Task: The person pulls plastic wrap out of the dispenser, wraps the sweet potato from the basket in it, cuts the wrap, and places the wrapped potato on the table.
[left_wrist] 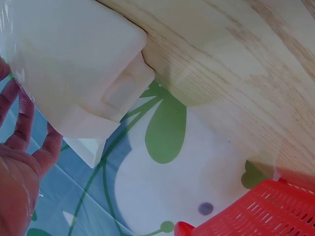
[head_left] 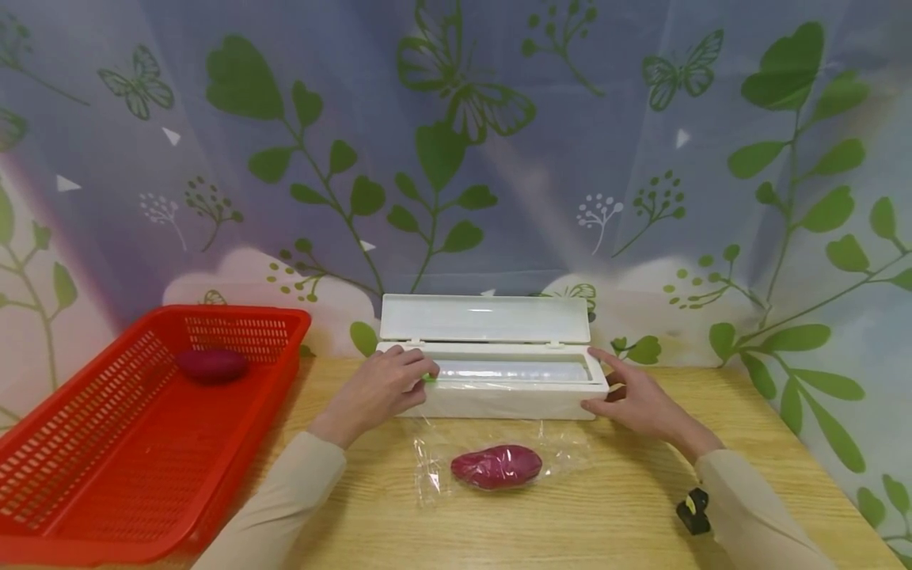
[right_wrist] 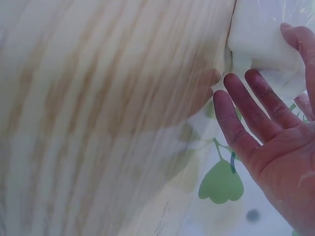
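Note:
A white cling film dispenser [head_left: 499, 401] stands at the back of the table with its lid [head_left: 484, 318] raised and a roll of film inside. At its left end, my left hand [head_left: 381, 388] pinches a small green slide cutter [head_left: 429, 378] on the front edge. My right hand [head_left: 637, 400] grips the right end, thumb at the front and index finger on top; in the right wrist view its other fingers [right_wrist: 258, 105] are spread out. In front of the dispenser, a purple sweet potato [head_left: 497, 466] lies under clear cling film [head_left: 431, 471] that stretches toward the box.
To the left, a red plastic basket [head_left: 135, 467] holds another purple sweet potato [head_left: 211, 365]. A small black object [head_left: 693, 511] lies by the right sleeve. Behind the wooden table [head_left: 570, 530] hangs a leaf-patterned curtain [head_left: 456, 198].

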`<state>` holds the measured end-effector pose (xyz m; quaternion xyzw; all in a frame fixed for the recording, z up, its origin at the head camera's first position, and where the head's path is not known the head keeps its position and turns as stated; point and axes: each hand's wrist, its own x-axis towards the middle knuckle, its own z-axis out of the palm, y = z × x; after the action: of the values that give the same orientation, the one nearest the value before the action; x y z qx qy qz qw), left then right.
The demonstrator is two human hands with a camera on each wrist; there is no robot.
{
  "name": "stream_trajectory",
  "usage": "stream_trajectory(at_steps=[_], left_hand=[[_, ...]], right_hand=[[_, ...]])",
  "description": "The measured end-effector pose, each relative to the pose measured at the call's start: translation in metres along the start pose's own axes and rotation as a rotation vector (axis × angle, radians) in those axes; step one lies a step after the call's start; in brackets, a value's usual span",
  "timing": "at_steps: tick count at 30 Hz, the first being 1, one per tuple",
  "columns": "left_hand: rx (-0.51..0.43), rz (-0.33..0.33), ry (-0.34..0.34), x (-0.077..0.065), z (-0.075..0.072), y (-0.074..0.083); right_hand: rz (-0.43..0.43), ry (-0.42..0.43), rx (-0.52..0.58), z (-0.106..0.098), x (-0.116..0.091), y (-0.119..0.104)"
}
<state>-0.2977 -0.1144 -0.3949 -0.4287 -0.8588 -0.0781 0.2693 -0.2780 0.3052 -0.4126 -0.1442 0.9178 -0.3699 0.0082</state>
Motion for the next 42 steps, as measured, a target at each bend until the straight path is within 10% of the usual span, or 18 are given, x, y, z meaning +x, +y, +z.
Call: stream_trajectory(at_steps=[26,42], left_hand=[[0.044,0.006,0.033,-0.018,-0.011,-0.014],[0.099,-0.093,-0.061,-0.025,-0.027,-0.016]], right_hand=[[0.017,-0.001,-0.032,0.000,-0.003,0.002],[-0.009,0.008,-0.045,0.000,-0.001,0.004]])
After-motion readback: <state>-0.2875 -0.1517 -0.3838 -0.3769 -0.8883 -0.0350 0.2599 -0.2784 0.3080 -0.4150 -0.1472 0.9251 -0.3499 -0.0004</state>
